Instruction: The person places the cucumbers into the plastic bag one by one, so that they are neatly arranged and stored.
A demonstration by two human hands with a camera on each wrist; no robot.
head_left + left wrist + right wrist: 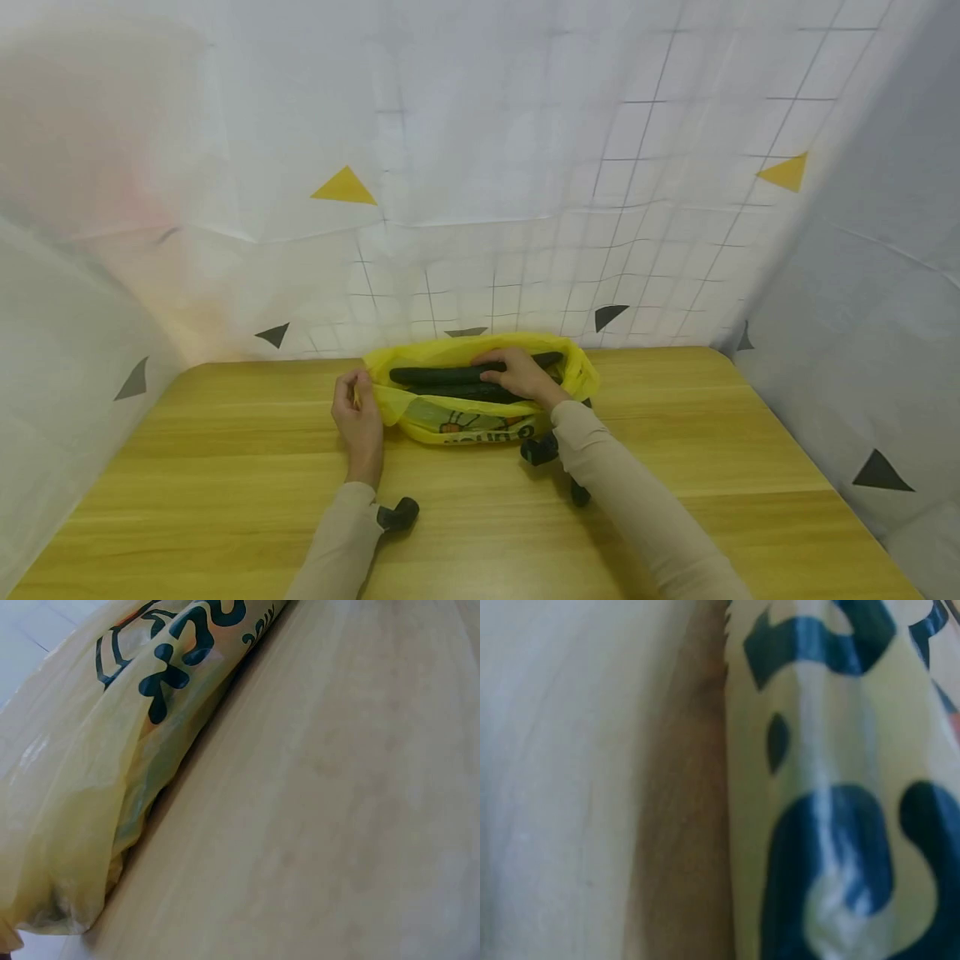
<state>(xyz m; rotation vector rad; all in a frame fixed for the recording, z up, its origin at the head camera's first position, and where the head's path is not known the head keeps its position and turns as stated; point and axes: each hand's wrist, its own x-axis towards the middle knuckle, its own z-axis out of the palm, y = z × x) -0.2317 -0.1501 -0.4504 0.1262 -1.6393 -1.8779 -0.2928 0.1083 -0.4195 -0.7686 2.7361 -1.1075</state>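
A yellow plastic bag point(420, 421) with printed dark lettering lies on the table, its mouth spread wide. Inside it are dark green cucumbers; one cucumber point(435, 376) lies toward the back and another cucumber point(457, 392) in front of it. My right hand point(522, 377) reaches into the bag, thumb and fingers gripping the rear cucumber near its middle. At the bag's left end, my left hand point(362, 425) pinches the rim. Both wrist views show only the bag's printed side, the left wrist bag point(67, 787) and right wrist bag point(832, 735); neither shows a hand.
The wooden table point(225, 467) extends in front and to both sides of the bag. A white sheet point(480, 167) with grid lines and triangles stands close behind. Black wrist-worn devices, such as the left device point(399, 515), stick out from the sleeves.
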